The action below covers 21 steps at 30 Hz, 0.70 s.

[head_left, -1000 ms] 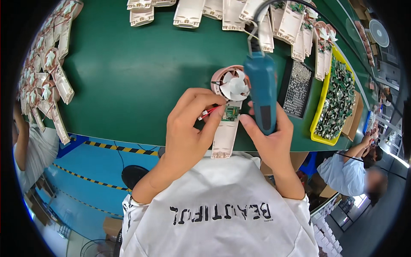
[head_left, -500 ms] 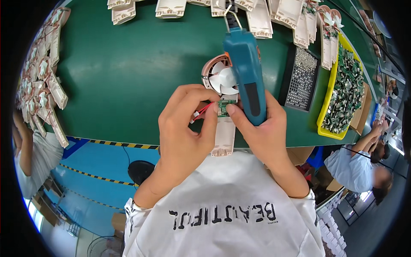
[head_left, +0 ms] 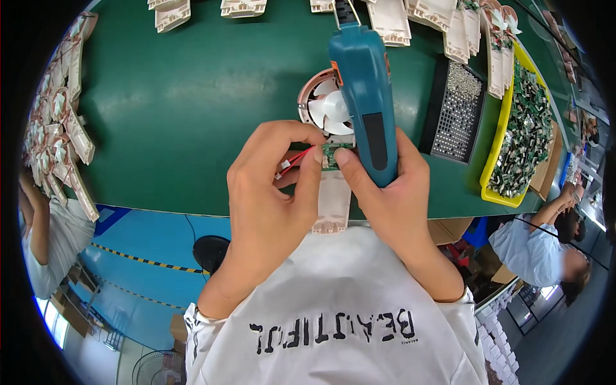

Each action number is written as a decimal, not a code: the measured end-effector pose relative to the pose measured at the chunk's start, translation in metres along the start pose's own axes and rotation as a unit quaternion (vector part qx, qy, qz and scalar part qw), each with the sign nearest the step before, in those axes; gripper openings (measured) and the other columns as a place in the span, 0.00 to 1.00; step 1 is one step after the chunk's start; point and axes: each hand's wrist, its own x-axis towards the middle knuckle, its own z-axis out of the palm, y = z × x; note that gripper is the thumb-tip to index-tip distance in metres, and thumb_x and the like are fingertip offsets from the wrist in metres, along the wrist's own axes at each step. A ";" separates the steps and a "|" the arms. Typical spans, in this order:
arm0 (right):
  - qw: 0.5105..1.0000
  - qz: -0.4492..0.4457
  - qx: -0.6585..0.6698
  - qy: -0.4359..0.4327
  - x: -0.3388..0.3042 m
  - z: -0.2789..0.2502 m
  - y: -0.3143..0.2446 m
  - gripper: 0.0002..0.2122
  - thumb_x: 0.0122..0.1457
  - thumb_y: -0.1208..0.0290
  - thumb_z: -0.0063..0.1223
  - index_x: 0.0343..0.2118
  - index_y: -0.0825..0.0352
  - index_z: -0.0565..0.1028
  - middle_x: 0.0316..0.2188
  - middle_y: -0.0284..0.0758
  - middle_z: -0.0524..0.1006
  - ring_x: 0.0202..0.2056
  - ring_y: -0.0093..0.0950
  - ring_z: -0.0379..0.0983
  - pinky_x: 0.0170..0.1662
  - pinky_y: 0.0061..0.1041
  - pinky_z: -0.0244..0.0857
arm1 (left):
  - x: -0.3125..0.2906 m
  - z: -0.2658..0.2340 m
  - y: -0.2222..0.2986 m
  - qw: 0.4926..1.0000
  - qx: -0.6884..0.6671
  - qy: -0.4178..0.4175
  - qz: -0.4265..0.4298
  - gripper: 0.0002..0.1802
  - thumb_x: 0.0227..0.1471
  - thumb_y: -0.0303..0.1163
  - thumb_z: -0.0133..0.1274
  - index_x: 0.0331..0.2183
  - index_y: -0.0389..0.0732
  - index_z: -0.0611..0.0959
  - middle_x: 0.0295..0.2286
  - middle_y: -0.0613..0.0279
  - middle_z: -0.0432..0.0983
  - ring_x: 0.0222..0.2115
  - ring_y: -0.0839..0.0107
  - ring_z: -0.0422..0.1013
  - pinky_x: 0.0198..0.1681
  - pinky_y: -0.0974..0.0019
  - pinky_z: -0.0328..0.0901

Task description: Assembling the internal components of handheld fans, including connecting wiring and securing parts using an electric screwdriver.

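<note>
A: How far along is the work being judged to be?

B: Partway. The white fan impeller (head_left: 333,106) is being carried inside the round head of the pale pink housing (head_left: 332,200), and the green circuit board (head_left: 330,159) is being held on the handle just below that head, over the near edge of the tabletop (head_left: 160,128).

A: What is being done by each hand?

B: Red wires (head_left: 296,158) are being pinched by the left hand (head_left: 266,183) at the board's left edge. The teal electric screwdriver (head_left: 367,83) is being gripped by the right hand (head_left: 394,199), while the board is being touched by its thumb.

A: What is being left?

B: The white connectors (head_left: 282,167) are being left loose; whether the board is being secured cannot be told.

A: And what is being changed?

B: In the frame from one second ago, the right thumb is being kept apart from the board; now it is being rested there. The wires are being pinched in both.
</note>
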 end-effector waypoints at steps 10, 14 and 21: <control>0.999 0.040 0.013 -0.012 -0.002 0.000 -0.007 0.12 0.53 0.74 0.62 0.38 0.71 0.73 0.25 0.27 0.73 0.27 0.14 0.66 0.30 0.16 0.62 | 0.000 -0.002 -0.002 1.000 0.009 -0.003 0.016 0.08 0.49 0.15 0.53 0.34 0.33 0.80 0.34 0.57 0.74 0.31 0.69 0.75 0.33 0.72 0.73; 0.999 0.040 0.001 -0.012 0.001 -0.001 -0.008 0.12 0.53 0.74 0.62 0.38 0.71 0.74 0.25 0.27 0.73 0.27 0.14 0.67 0.31 0.16 0.63 | -0.003 -0.009 -0.005 0.997 0.018 -0.053 0.056 0.11 0.49 0.17 0.55 0.37 0.36 0.81 0.34 0.57 0.75 0.31 0.70 0.75 0.34 0.73 0.72; 0.996 0.075 0.056 0.001 -0.009 -0.013 -0.007 0.16 0.51 0.69 0.65 0.38 0.71 0.72 0.28 0.32 0.77 0.27 0.17 0.72 0.30 0.18 0.65 | 0.001 -0.009 -0.010 0.995 -0.049 -0.086 -0.017 0.15 0.46 0.13 0.57 0.39 0.32 0.82 0.38 0.58 0.74 0.36 0.76 0.73 0.38 0.76 0.68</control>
